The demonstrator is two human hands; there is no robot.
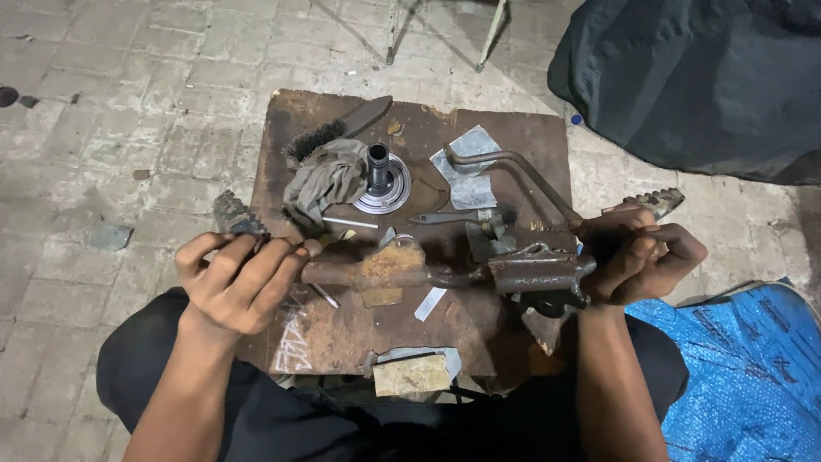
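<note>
**A:** In the hands?

**B:** Long rusty brown metal footrest bar (402, 272), held level above the worn rust-stained wooden board (513, 137), across both knees. Left hand (235, 278) wrapped around the left end, fingers curled tight over it, just beside the toothed grey metal foot peg (233, 216) sticking up behind the knuckles. Right hand (641, 257) closed around the right end, next to the dark greasy cast bracket (539, 274), with a second toothed peg (654, 202) poking out past the fingers.

**A:** Loose grip or firm?

**B:** Firm on both sides — fingers fully folded around the metal, no gap showing.

**A:** On the board behind?

**B:** Shiny round steel hub with a dark upright stem (381, 181), near the middle. Crumpled grey-brown rag (325, 181) touching its left side. Black-bristled wire brush with a dark handle (338, 128) lying behind the rag, toward the far edge. Bent brown metal lever rod (505, 162) running from centre toward the right hand. Pieces of shiny torn silver foil (470, 171) under and beside that rod. Small pale block (412, 374) at the near edge, close to the lap.

**A:** Around the board?

**B:** Grey brick paving (128, 103) to the left — dark cloth bundle (701, 77) at upper right, crinkled blue plastic sheet (744, 376) at lower right.
</note>
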